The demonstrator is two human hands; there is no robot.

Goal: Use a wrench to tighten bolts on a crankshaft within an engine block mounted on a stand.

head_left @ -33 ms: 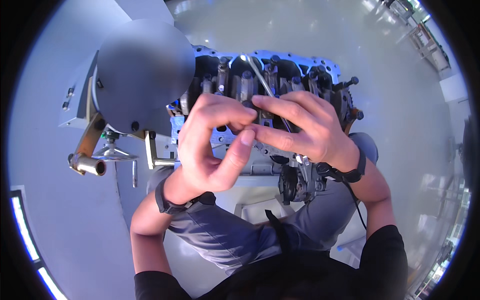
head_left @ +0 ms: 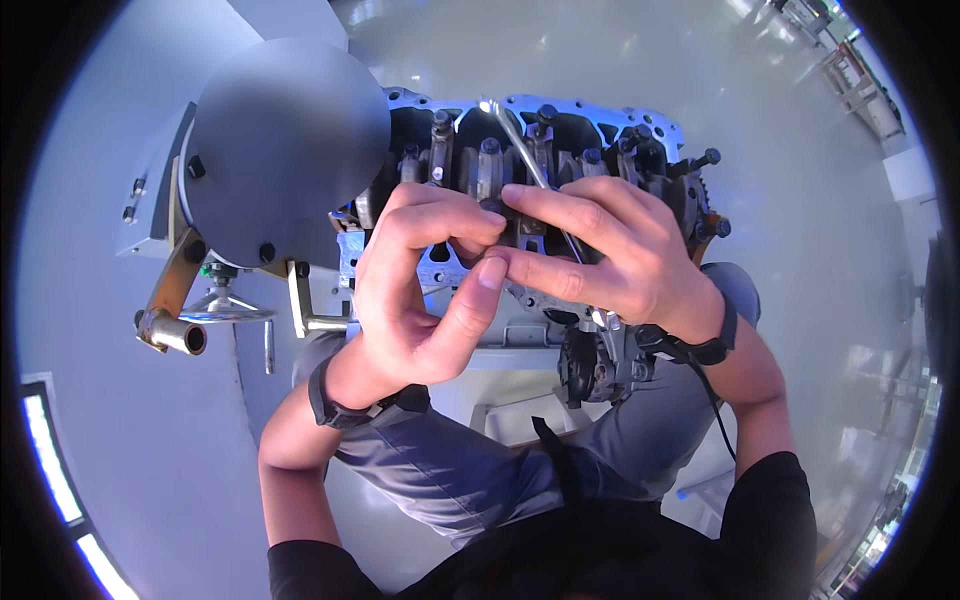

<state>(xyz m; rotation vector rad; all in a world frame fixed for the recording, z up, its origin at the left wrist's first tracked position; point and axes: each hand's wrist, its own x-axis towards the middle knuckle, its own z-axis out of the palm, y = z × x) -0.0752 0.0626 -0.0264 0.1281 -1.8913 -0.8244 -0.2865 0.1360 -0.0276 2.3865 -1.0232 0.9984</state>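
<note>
1. Two bare hands meet at the fingertips over an engine block (head_left: 440, 270), the left hand (head_left: 400, 300) curled, its thumb and forefinger tips apart; whether it pinches a small part cannot be told.
2. Facing it, the right hand (head_left: 630, 255) reaches in with two fingers spread, their tips just beside the left's; whether this grip holds anything is likewise hidden.
3. A long silver tool (head_left: 523, 150) slants across the block, passing beneath the right fingers, one end at the far edge, the other near the right wrist.
4. Dark bolts (head_left: 546, 116) stand upright along the block; others jut past its right end.
5. Left of the block, a large round grey plate (head_left: 225, 215) crowds that side, above a handwheel (head_left: 222, 312).
6. Pale floor (head_left: 800, 230) stretches beyond the far edge and rightward; the person's knees flank the near side.
</note>
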